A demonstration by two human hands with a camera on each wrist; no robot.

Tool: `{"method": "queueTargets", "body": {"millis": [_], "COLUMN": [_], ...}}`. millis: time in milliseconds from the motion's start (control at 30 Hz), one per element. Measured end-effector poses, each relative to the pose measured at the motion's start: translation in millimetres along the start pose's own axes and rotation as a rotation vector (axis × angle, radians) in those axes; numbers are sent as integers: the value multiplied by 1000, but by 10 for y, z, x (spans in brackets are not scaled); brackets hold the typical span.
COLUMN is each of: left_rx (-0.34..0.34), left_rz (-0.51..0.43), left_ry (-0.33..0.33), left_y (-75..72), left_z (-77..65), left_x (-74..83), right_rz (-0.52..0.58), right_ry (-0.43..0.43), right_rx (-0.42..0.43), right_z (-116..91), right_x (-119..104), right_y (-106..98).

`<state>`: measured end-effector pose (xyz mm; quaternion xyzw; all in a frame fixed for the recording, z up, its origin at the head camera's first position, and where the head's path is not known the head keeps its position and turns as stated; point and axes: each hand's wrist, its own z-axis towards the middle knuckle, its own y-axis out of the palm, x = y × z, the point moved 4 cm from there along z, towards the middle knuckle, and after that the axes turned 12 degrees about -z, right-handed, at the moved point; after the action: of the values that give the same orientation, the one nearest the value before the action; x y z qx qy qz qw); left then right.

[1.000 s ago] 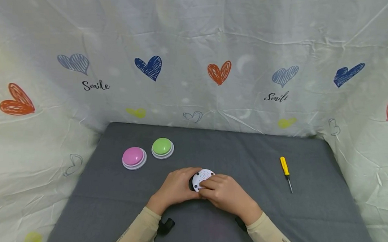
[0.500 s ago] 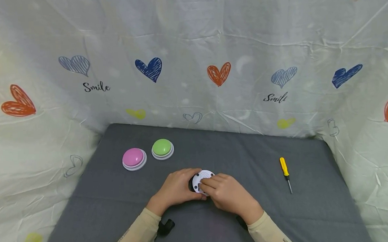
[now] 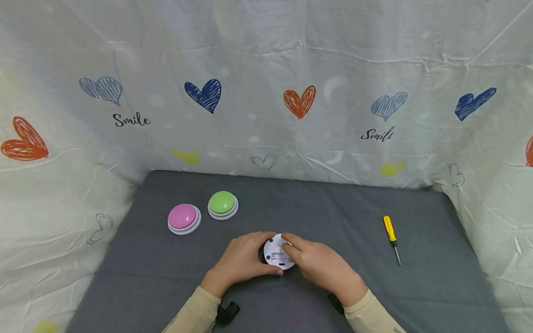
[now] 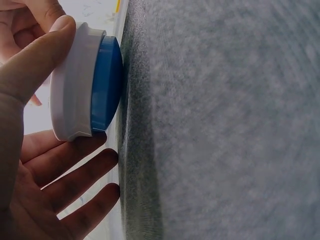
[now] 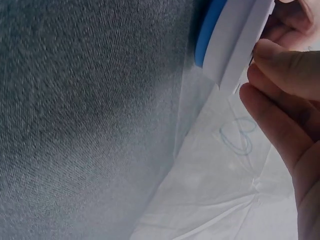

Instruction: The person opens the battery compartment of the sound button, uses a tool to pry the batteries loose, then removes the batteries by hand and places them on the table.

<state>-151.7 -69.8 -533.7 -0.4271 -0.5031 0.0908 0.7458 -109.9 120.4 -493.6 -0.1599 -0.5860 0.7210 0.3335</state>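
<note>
A round push button (image 3: 276, 251) is tipped on its side, its white underside with a rectangular panel facing the person in the head view. In the left wrist view its blue dome (image 4: 107, 85) touches or nearly touches the grey cloth. My left hand (image 3: 239, 259) grips the white rim between thumb and fingers. From the right, my right hand (image 3: 322, 266) reaches to the underside, fingertips on or close to it. The right wrist view shows its thumb (image 5: 287, 67) at the white base (image 5: 242, 45); anything small between thumb and fingers cannot be made out.
A pink button (image 3: 183, 217) and a green button (image 3: 222, 203) stand at the back left of the grey-covered table (image 3: 340, 208). To the right lies a yellow-handled screwdriver (image 3: 390, 230). A light curtain (image 3: 253, 63) with printed hearts surrounds the table.
My right hand has shifted slightly to the right, its fingers lifting away from the panel on the underside, which now shows. My left hand keeps its grip in the same spot.
</note>
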Motion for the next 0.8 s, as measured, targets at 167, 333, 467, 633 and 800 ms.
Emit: {"method": "queueTargets", "body": {"millis": [167,333,467,633,800], "left_rx": [0,-1,-4,-1,11], "left_rz": [5,8,17,29,29], "left_ry": [-2,-2,-2,-3,-8], "left_y": [20,16,17,24,20], "left_z": [0,4,9,14,11], "left_x": [-2,7,9,5,1], "right_rz": [-68,-61,-49,-45,-17], "right_ry": [17,65,99,130,171], "right_rx": [66,45,-14,-49,8], "right_z": [-17,-51,-88,-141,-189], "right_x": [61,130,161,177,220], "right_y": [-12,-14,41,123,109]}}
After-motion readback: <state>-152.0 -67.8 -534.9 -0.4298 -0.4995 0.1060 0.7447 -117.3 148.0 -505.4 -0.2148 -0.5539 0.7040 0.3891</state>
